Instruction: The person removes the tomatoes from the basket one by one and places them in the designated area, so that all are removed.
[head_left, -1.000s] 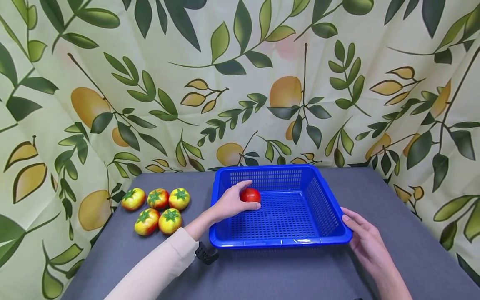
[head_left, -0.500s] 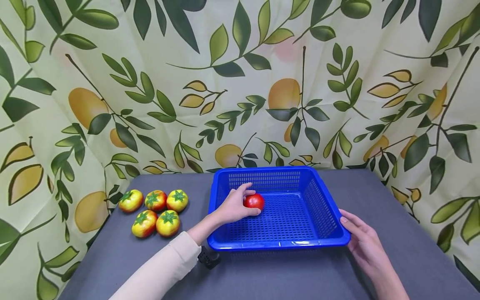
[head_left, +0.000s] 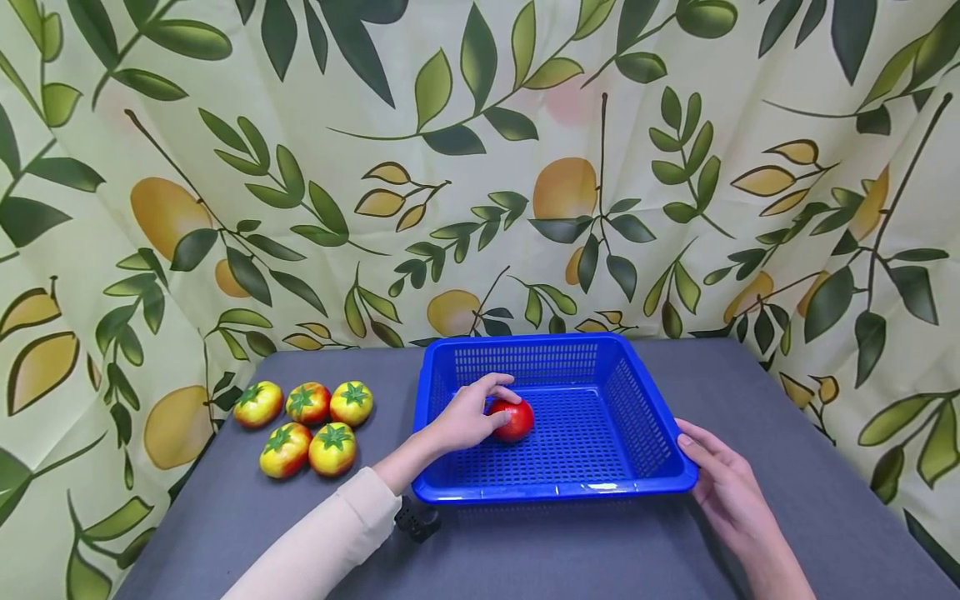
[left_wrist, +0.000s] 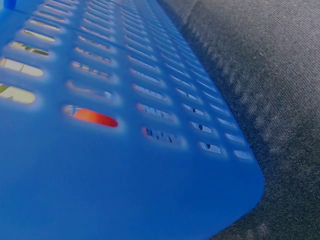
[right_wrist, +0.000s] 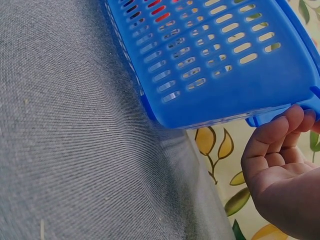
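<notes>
A red tomato [head_left: 512,421] sits inside the blue plastic basket [head_left: 555,490], on the left part of its slotted floor. Beside and partly over it is my left hand [head_left: 467,419], fingers loosely extended above the tomato and the thumb against its near left side. A patch of red shows through a slot of the basket wall [left_wrist: 115,190] in the left wrist view, where the hand itself is hidden. At the basket's right front corner, my right hand [head_left: 727,479] holds the rim, thumb on top; the right wrist view has its curled fingers [right_wrist: 280,130] under the rim.
Several yellow-and-red tomatoes with green tops, including a front one [head_left: 332,449], lie on the grey tabletop [head_left: 600,554] left of the basket. A patterned curtain [head_left: 480,167] hangs around the back and sides. A black device [head_left: 417,520] sits under the left wrist.
Inside the basket the red tomato has shifted right and nearer, partly out from under my left hand. The left thumb has drawn back and its fingers have lowered slightly. My right hand stays on the rim.
</notes>
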